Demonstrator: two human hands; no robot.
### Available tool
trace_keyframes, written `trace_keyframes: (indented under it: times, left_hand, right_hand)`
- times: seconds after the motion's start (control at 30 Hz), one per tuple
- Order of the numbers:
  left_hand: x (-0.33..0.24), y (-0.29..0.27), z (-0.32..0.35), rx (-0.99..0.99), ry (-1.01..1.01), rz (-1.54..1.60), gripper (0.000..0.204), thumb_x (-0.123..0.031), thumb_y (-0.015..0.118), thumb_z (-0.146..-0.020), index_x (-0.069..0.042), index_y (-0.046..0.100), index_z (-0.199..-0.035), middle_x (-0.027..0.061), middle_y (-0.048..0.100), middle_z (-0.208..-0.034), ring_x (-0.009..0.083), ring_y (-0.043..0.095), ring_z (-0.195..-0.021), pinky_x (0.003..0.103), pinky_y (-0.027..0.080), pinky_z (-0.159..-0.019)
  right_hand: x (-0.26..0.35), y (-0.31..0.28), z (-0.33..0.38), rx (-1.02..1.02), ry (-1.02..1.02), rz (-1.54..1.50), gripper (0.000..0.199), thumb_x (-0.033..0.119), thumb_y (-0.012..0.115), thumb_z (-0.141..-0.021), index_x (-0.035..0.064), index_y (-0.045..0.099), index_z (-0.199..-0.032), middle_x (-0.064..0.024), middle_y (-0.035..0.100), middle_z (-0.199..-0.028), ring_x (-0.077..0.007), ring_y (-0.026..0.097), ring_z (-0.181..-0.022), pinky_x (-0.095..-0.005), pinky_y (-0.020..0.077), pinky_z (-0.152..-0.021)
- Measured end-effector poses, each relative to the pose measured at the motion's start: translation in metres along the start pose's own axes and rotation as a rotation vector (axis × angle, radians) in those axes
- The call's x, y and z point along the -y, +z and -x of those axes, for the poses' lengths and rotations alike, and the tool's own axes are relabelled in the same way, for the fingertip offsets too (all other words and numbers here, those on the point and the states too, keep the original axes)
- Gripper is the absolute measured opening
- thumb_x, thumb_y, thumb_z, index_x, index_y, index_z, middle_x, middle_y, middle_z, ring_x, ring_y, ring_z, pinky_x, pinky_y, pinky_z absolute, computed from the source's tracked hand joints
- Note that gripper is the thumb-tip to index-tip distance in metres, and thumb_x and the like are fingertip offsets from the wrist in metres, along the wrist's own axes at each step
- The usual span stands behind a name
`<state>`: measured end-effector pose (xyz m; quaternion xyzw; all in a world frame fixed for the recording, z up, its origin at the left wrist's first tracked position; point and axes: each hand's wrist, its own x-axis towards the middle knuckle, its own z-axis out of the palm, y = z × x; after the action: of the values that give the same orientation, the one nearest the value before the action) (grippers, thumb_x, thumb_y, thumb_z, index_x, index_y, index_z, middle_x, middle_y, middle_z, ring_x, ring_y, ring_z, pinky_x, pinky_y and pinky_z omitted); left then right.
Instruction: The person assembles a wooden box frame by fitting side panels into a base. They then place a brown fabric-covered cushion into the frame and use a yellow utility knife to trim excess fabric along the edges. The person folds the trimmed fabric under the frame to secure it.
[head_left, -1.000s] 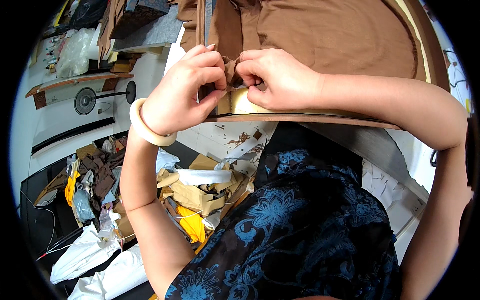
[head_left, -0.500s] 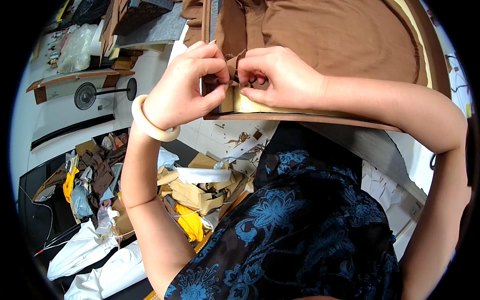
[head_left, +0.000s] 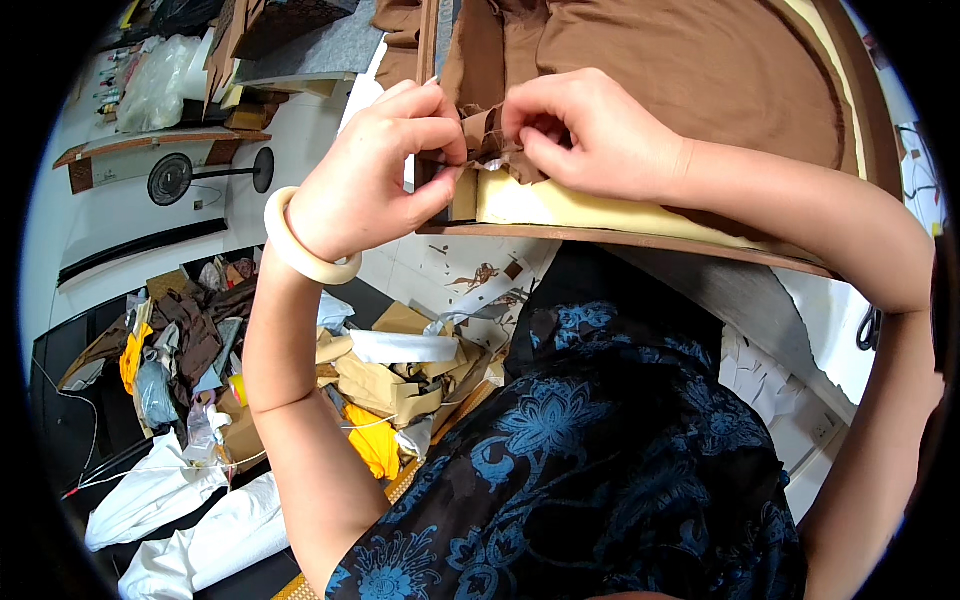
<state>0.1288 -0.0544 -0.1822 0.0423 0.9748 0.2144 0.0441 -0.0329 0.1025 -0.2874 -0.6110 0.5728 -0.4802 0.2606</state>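
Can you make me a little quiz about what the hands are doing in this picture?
1. True or false: both hands pinch the brown cloth at the corner of the board.
2. What is on the wrist of the left hand? A) a watch B) a cream bangle C) nothing
3. Where is the pile of scraps: on the board or down on the floor?

Key
1. True: the left hand and the right hand meet on the cloth fold at the corner.
2. B, the bangle.
3. Down on the floor, below the left arm.
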Motion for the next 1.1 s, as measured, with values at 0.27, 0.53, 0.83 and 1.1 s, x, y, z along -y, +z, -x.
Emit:
trace_keyframes:
  times: [0.27,0.53,0.83,1.1]
  left_hand:
    - [-0.003,-0.002,0.002,0.004,0.022,-0.054,0.012,0.0,0.07,-0.073,-0.001,0.063,-0.082,0.0094,0.058,-0.092,0.0293,0.057,-0.088,0.036,0.048,-0.08]
    - [0.0,0.0,0.006,-0.018,0.01,-0.036,0.014,0.002,0.065,-0.072,-0.001,0.066,-0.086,0.0097,0.06,-0.094,0.0281,0.057,-0.089,0.036,0.048,-0.083]
    - [-0.001,0.007,0.004,-0.101,0.057,-0.017,0.01,0.0,0.062,-0.076,0.0,0.065,-0.086,0.0084,0.056,-0.088,0.0255,0.052,-0.085,0.036,0.046,-0.075]
    - [0.001,0.013,0.014,-0.147,0.023,-0.028,0.012,-0.001,0.064,-0.075,-0.002,0.065,-0.087,0.0087,0.056,-0.09,0.026,0.053,-0.086,0.036,0.046,-0.08]
  right_hand:
    - [-0.002,0.006,-0.001,0.092,-0.171,0.214,0.018,0.005,0.068,-0.083,0.0017,0.073,-0.099,-0.0117,0.061,-0.093,-0.0298,0.064,-0.086,-0.0393,0.0534,-0.076]
    - [-0.001,0.006,0.002,0.208,-0.391,0.383,0.026,0.014,0.068,-0.082,0.0042,0.074,-0.105,-0.0103,0.059,-0.097,-0.0281,0.061,-0.092,-0.0421,0.0503,-0.081]
    - [0.001,0.0,-0.001,0.357,-0.608,0.635,0.039,0.014,0.053,-0.09,0.0076,0.066,-0.126,-0.0083,0.057,-0.109,-0.0216,0.058,-0.106,-0.0384,0.0457,-0.089]
    - [0.006,-0.035,0.0,0.352,-0.594,0.412,0.031,0.015,0.064,-0.083,0.0057,0.071,-0.112,-0.0115,0.06,-0.093,-0.0305,0.06,-0.096,-0.0429,0.0506,-0.085]
